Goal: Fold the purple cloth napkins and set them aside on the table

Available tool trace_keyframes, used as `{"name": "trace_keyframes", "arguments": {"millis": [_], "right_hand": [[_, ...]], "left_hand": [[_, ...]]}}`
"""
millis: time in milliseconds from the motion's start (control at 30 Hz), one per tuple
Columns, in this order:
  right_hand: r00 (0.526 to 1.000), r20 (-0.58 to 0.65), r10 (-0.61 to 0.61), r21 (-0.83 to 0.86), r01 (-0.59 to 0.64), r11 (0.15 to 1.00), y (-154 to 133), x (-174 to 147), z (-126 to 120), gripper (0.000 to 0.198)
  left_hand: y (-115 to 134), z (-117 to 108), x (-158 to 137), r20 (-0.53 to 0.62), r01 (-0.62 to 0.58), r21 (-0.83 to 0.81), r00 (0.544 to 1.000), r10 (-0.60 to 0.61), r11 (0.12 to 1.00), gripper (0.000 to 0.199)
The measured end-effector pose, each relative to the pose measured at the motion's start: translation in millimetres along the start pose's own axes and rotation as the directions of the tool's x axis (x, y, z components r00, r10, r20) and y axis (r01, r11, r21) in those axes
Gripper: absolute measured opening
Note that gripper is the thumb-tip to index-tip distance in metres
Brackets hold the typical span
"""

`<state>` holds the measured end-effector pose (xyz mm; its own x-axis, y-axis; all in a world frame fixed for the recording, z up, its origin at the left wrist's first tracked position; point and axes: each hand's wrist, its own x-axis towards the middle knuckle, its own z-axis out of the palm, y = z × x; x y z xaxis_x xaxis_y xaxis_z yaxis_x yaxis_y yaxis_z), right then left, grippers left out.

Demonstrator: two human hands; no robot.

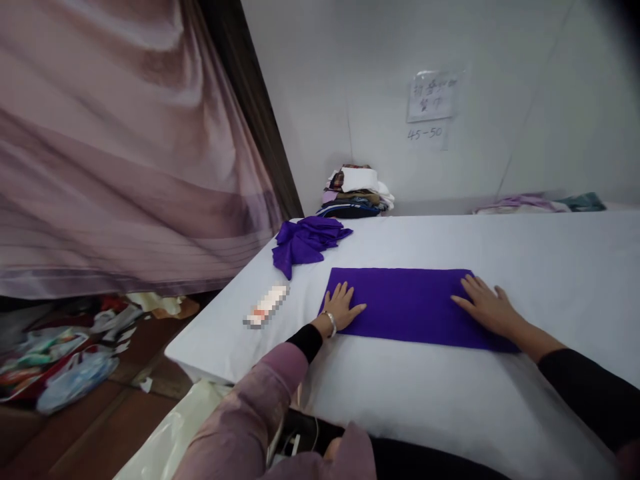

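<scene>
Tbl [560,267]: cloth [405,307] under fingers [343,293], contact prob.

We cannot name the item [267,307], blurred into blocks; our fingers [357,311] hide bits of the cloth [405,303]; the right edge cuts off the counter [565,273], the left edge the curtain [125,147].

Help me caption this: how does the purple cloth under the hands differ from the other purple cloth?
The near cloth lies flat; the far cloth is crumpled. Left hand and right hand touch the near cloth; neither touches the far cloth. Both are purple, on the white table.
</scene>
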<state>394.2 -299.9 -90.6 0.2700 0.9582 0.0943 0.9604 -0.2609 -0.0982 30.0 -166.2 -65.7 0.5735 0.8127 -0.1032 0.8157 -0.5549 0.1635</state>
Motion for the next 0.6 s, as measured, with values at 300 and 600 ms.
{"name": "trace_keyframes", "arguments": {"millis": [300,600], "right_hand": [[0.962,0.134,-0.240,0.090,0.229,0.969,-119,70,12,0.070],[0.996,0.048,0.075,0.061,-0.078,0.995,16,55,9,0.067]], "left_hand": [[11,-5,58,-0.053,0.069,-0.016,0.996,-0.070,0.997,0.080],[-4,-5,62,-0.069,0.049,-0.111,0.996,-0.057,0.993,0.080]]}}
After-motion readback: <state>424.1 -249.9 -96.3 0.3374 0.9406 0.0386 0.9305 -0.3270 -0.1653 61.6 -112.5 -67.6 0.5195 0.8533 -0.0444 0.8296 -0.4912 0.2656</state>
